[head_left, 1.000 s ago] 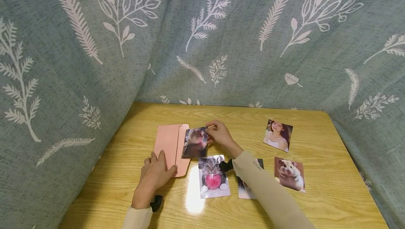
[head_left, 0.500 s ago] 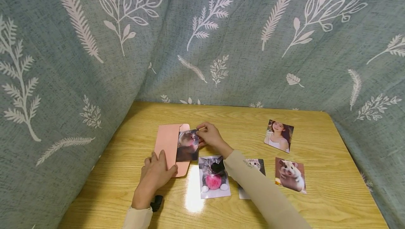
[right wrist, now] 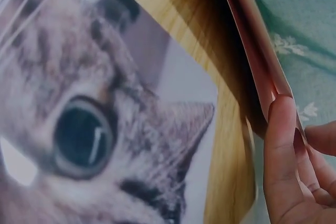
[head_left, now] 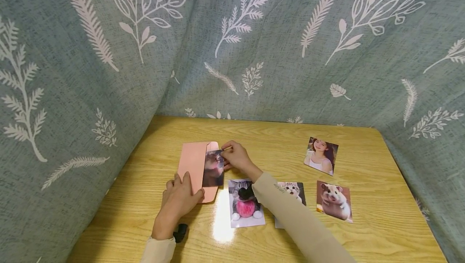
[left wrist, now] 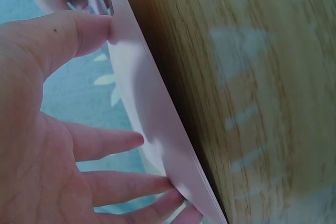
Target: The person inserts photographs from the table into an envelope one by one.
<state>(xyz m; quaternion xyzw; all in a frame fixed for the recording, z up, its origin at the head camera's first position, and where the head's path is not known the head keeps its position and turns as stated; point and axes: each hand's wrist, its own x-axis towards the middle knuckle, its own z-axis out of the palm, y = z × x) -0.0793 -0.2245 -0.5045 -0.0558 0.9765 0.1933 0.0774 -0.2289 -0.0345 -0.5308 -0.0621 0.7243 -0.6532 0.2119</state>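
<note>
Hanging at the far left and across the top of the frame, a leaf-patterned cloth (head_left: 65,105) borders the wooden table (head_left: 134,202). Left of centre, the left hand (head_left: 180,196) rests on the lower left part of a pink envelope (head_left: 193,158), fingers spread and fairly straight, gripping nothing. A dark photo (head_left: 213,170) lies over the envelope's flap, its left side tucked in at the mouth and the rest showing. Just right of it, the right hand (head_left: 237,157) pinches the photo's upper right corner between thumb and fingers. Below that hand lies a cat photo (head_left: 245,210), partly covered by a black wrist camera (head_left: 246,193). Further right, the sleeve (head_left: 294,222) crosses a kitten photo (head_left: 295,190). Toward the right, a portrait photo (head_left: 321,158) lies above a hamster photo (head_left: 334,201).
</note>
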